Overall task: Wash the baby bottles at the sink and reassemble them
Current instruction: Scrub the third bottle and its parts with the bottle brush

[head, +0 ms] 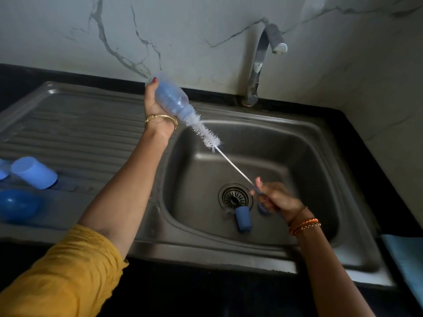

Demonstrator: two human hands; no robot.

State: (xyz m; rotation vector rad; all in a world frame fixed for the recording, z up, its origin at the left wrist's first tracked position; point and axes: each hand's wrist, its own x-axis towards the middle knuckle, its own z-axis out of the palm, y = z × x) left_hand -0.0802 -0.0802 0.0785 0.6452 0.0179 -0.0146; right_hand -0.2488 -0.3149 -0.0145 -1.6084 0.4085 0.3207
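Our left hand (pixel 153 104) gripped one bottle (pixel 168 95) at upper centre; our right hand (pixel 273 197) pinched the brush (pixel 206 132) handle. Two blue caps (pixel 243 218) lay by the sink (pixel 320 143) drain, the basin's upper half open.

Marble-veined wall (pixel 206 30), black countertop (pixel 377 156), folded blue cloth (pixel 407 259) at right edge

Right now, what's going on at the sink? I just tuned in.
A person is scrubbing a baby bottle over the sink. The left hand grips the bottle, tilted mouth-down, while the right hand pinches the handle of a bottle brush whose bristles are partly inside it. A blue cap lies in the basin beside the drain. More blue parts sit on the drainboard. No water shows at the tap.
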